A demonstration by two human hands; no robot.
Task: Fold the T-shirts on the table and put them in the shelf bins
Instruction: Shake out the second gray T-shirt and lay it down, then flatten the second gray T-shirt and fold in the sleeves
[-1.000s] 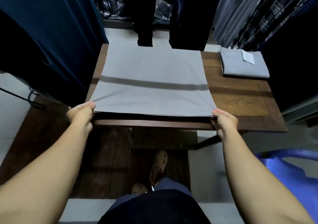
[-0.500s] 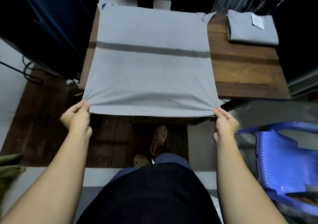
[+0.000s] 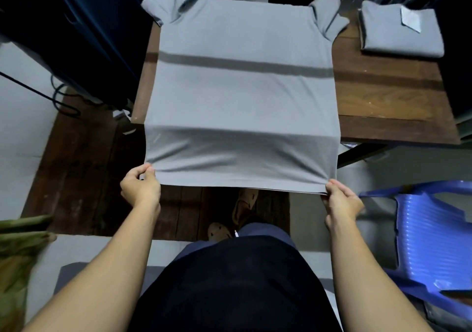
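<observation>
A light grey T-shirt (image 3: pixel 242 96) lies spread over the wooden table (image 3: pixel 383 102), its hem hanging past the near edge. Both short sleeves with dark cuffs bunch at the table's far end. My left hand (image 3: pixel 140 186) pinches the hem's left corner. My right hand (image 3: pixel 341 200) pinches the hem's right corner. The hem is stretched taut between them, in the air in front of the table. A second grey T-shirt (image 3: pixel 401 35), folded into a rectangle with a white tag on top, sits at the table's far right corner.
A blue plastic chair (image 3: pixel 429 232) stands close on my right. Dark garments (image 3: pixel 84 33) hang along the left of the table and more clothes hang at the far right. An olive cloth (image 3: pixel 18 250) shows at the left edge. My feet stand on dark floorboards.
I have pulled the shirt toward me, so its hem has gone from the table's near edge to hanging well past it. The sleeves have come into view at the far end.
</observation>
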